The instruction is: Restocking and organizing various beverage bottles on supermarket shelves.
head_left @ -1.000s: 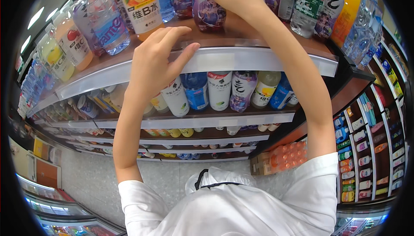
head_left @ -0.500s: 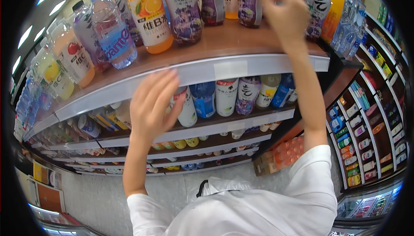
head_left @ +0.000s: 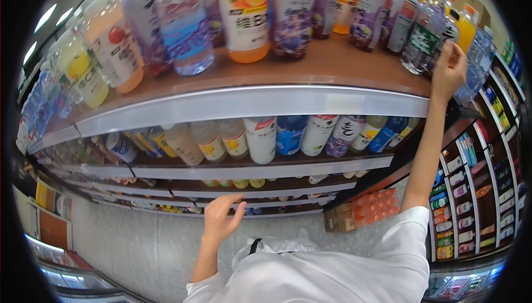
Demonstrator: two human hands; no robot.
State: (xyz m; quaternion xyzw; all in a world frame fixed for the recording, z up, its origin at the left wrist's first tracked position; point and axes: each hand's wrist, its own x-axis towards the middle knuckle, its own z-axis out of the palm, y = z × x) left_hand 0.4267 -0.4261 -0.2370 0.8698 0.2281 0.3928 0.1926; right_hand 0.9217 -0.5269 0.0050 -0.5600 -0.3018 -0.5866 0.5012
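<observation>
My right hand (head_left: 448, 73) is stretched out to the right end of the top shelf (head_left: 327, 65). Its fingers are loosely bent and hold nothing that I can see. Just left of it stands a clear bottle with a green label (head_left: 423, 41); whether they touch is unclear. A bottle of orange drink (head_left: 466, 29) is close behind the hand. Lower down, my left hand (head_left: 219, 217) hangs in front of the bottom shelves, open and empty, its thumb apart from the fingers. Along the top shelf are a purple-labelled bottle (head_left: 292, 15) and an orange vitamin drink bottle (head_left: 244, 20).
A clear water bottle with a blue label (head_left: 185, 31) and a peach-coloured drink bottle (head_left: 113, 45) stand further left. Below is a shelf with white bottles (head_left: 260, 139). Shrink-wrapped orange bottles (head_left: 376, 206) and a cardboard box (head_left: 339, 218) sit on the floor.
My right hand has moved right and down from among the purple bottles to the shelf's end. The left hand has dropped away from the shelf edge. The view has shifted, too.
</observation>
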